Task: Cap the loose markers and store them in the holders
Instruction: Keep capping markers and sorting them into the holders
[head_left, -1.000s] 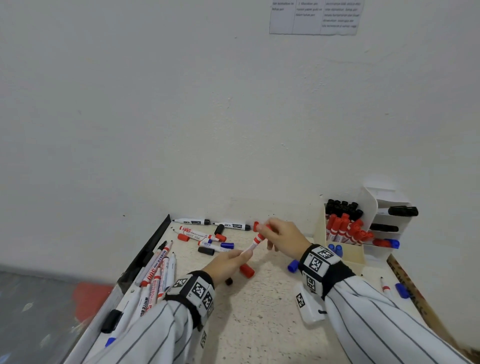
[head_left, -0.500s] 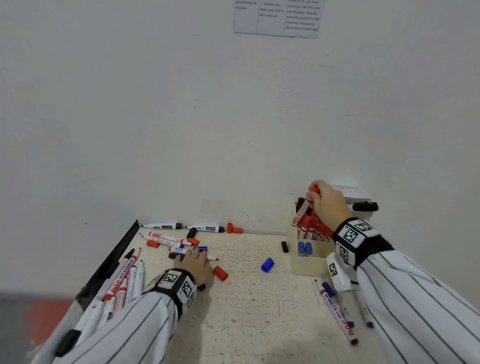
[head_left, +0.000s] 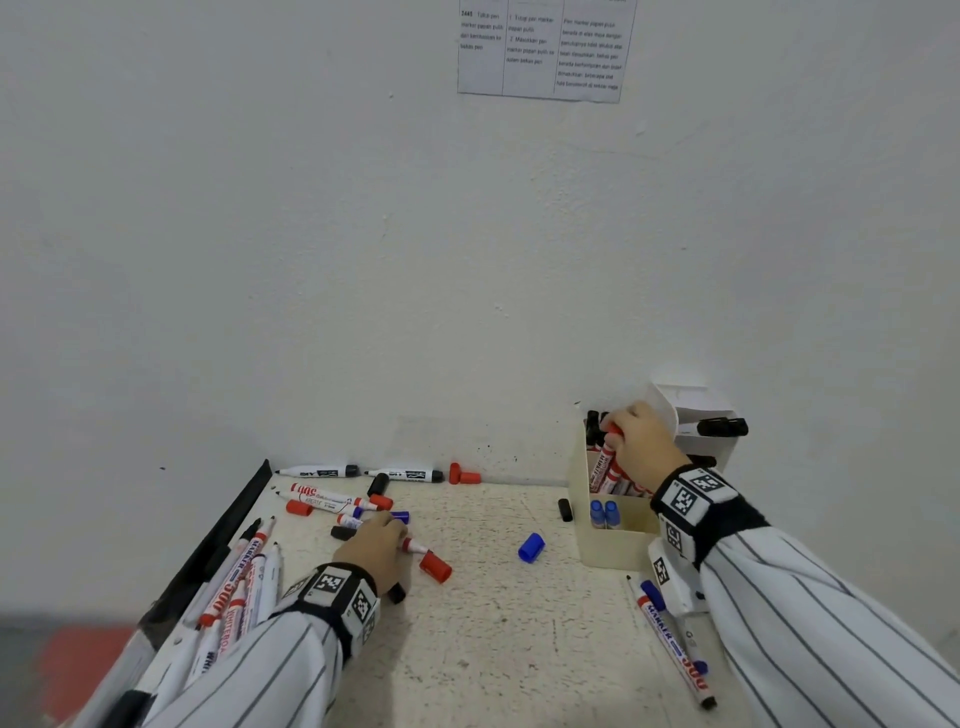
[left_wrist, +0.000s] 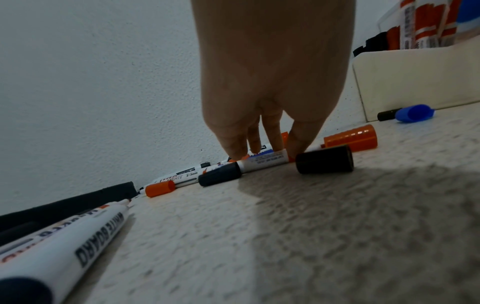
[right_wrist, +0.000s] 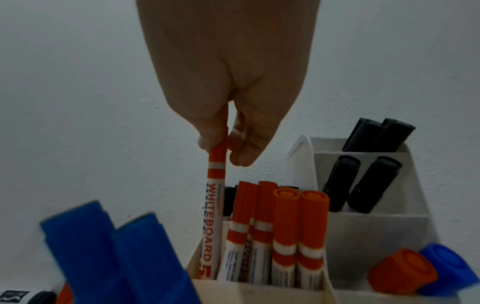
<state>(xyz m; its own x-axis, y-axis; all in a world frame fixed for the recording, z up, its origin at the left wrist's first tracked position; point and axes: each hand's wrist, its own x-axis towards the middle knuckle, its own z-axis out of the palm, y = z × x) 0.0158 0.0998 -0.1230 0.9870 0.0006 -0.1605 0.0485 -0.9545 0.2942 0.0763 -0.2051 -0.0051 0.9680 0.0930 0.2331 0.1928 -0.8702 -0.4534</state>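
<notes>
A plain white wall stands behind a speckled tabletop (head_left: 498, 639). Our right hand (head_left: 641, 447) pinches a capped red whiteboard marker (right_wrist: 216, 197) by its cap, upright, its lower end already in the cream holder (head_left: 613, 545) beside the other red markers. Our left hand (head_left: 371, 545) reaches down with curled fingertips (left_wrist: 235, 151) on a loose marker (left_wrist: 262, 162) among scattered caps; whether it really grips it, we cannot tell. These markers look light, stiff and smooth, so they may roll; we judge the barrel middle the best place to hold.
</notes>
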